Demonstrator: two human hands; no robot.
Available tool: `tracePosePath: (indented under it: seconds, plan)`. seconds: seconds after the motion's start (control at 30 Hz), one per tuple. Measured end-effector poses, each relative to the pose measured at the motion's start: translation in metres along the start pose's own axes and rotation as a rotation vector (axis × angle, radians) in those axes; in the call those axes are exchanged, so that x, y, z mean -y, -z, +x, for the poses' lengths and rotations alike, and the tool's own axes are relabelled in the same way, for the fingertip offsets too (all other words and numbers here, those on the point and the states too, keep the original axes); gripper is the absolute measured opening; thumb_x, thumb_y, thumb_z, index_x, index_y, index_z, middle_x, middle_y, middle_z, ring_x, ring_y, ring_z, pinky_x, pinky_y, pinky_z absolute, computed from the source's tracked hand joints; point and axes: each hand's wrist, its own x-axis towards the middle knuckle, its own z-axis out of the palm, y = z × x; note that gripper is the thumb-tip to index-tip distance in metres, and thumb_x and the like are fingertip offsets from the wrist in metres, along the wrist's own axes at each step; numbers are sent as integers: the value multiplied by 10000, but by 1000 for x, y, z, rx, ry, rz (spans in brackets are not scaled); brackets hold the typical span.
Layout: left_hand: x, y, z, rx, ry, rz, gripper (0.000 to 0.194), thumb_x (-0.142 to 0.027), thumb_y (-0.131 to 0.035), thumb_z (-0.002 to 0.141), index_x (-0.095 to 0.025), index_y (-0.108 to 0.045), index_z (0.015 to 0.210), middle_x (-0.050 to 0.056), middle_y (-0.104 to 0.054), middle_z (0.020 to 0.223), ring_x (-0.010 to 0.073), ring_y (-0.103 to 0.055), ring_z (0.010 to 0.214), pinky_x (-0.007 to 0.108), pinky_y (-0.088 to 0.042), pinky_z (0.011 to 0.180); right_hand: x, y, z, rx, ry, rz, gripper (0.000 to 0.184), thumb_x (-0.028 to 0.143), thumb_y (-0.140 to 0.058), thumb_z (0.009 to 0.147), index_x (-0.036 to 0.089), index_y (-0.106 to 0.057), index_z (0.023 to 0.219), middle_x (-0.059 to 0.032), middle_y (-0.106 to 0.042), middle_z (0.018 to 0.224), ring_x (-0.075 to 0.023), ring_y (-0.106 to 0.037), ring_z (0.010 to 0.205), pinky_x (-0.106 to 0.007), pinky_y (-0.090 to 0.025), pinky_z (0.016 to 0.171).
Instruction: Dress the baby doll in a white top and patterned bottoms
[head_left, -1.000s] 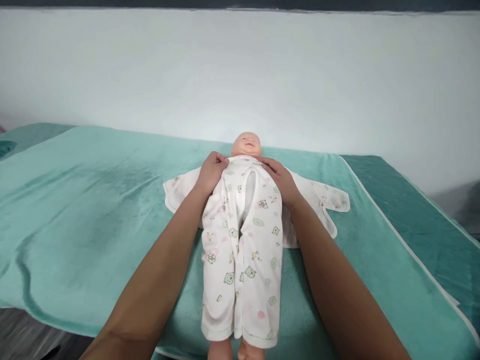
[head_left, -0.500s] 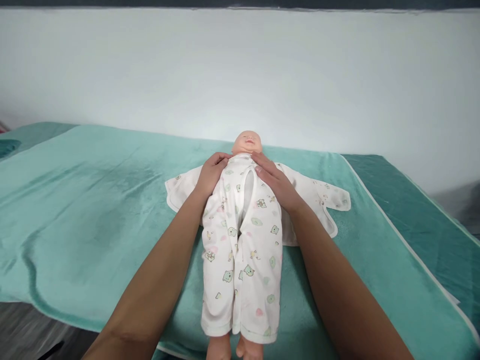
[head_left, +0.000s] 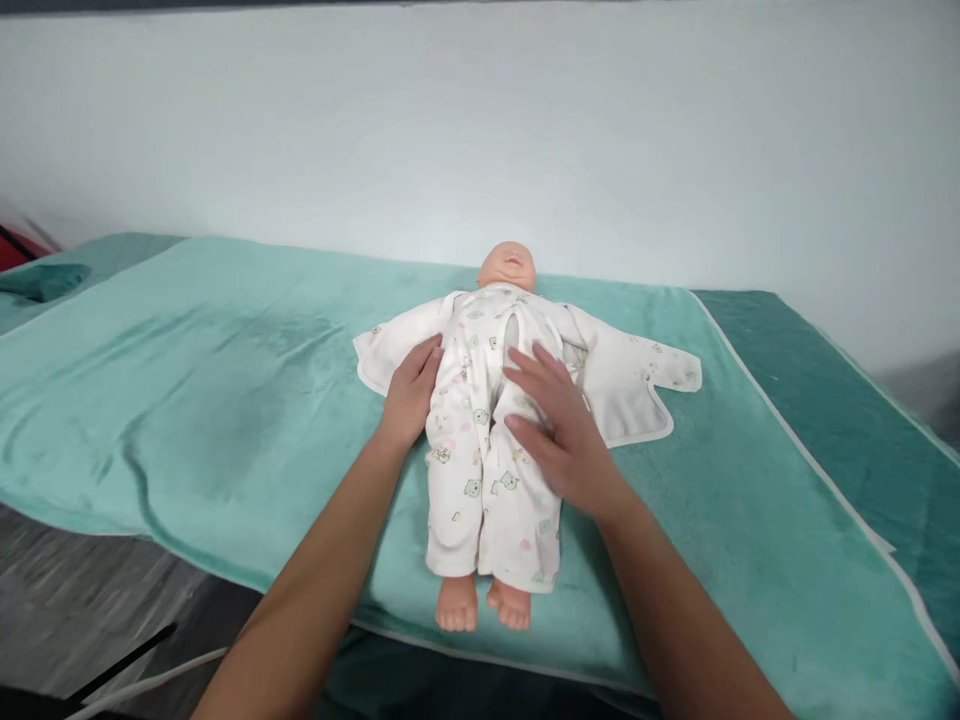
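Down from the baby doll's (head_left: pixel 507 266) neckline, my right hand (head_left: pixel 559 425) spreads over the printed pants (head_left: pixel 457 470), my left (head_left: pixel 412 390) loosely open along their side.

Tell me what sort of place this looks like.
Possibly a childcare training room: a baby doll in patterned clothes lies on a green-covered surface against a plain wall.

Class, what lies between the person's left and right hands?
The head view shows patterned white trousers between the left hand and the right hand, which partly covers them.
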Motion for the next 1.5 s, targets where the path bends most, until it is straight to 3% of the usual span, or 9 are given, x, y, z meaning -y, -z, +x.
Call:
tracePosePath:
  seconds: [0.1,0.23,0.43,0.6,0.87,1.07,1.2,1.3,1.5]
  plan:
    - [2,13,-53,-74,-3,26,330,-398,-536,948,-244,-673,1205,61,-658,1323,227,-599,1231,379,-454,1084,25,-13,-53,28,-28,6,414,280,-600,954,338,-566,1362,-28,-605,1435,-267,-367,1493,-626,-207,1250]
    - [6,27,-125,-84,-19,54,177,-322,-581,923,-256,-673,1059,52,-668,1156,217,-629,1120,366,-497,1002,54,-30,-112,-9,-96,-32,359,214,-621,928,329,-596,1266,-34,-646,1370,-273,-431,1449,-589,-346,1203]
    - [14,27,-192,13,-129,256,291,-201,-604,869,-298,-600,1143,78,-642,1229,254,-608,1180,451,-497,1013,77,-41,-131,24,-71,-267,411,148,-539,904,283,-586,1289,-45,-635,1372,-297,-446,1432,-610,-348,1194]
    - [19,19,-199,-65,-207,353,207,-238,-594,895,-284,-601,1097,65,-680,1173,253,-643,1117,448,-502,971,86,-56,-118,-50,-88,-432,345,82,-487,868,239,-610,1150,-74,-654,1325,-324,-493,1377,-662,-337,1158]
    - [11,24,-209,-96,-77,152,118,-284,-555,946,-279,-640,1028,40,-702,1062,209,-673,1018,336,-545,876,89,-65,-104,-111,-98,-435,229,94,-552,860,263,-648,983,-73,-680,1220,-347,-535,1317,-684,-355,1123]
    - [10,29,-230,-177,-109,31,144,-262,-598,924,-301,-632,1059,43,-693,1065,223,-674,1025,350,-570,848,99,-54,-107,-127,-27,-317,223,112,-535,872,276,-654,965,-31,-717,1130,-282,-602,1222,-619,-319,1178]
    - [13,29,-241,-253,-98,-97,111,-239,-617,913,-295,-600,1007,31,-671,1041,208,-666,1009,334,-573,814,111,-51,-111,-118,36,-248,236,94,-529,858,270,-649,960,-4,-718,952,-208,-681,954,-555,-341,1191]
    - [19,26,-247,-270,-50,-104,108,-231,-607,917,-295,-579,999,20,-655,1035,185,-655,976,310,-561,806,114,-52,-112,-94,59,-243,229,91,-531,879,261,-652,971,-10,-707,914,-181,-670,848,-499,-421,1140]
    - [36,18,-255,-292,139,32,103,-296,-617,909,-273,-558,990,38,-659,1008,209,-656,978,358,-550,881,107,-52,-126,-70,112,-174,270,56,-532,891,253,-640,1040,-26,-714,1004,-193,-673,957,-476,-465,1110]
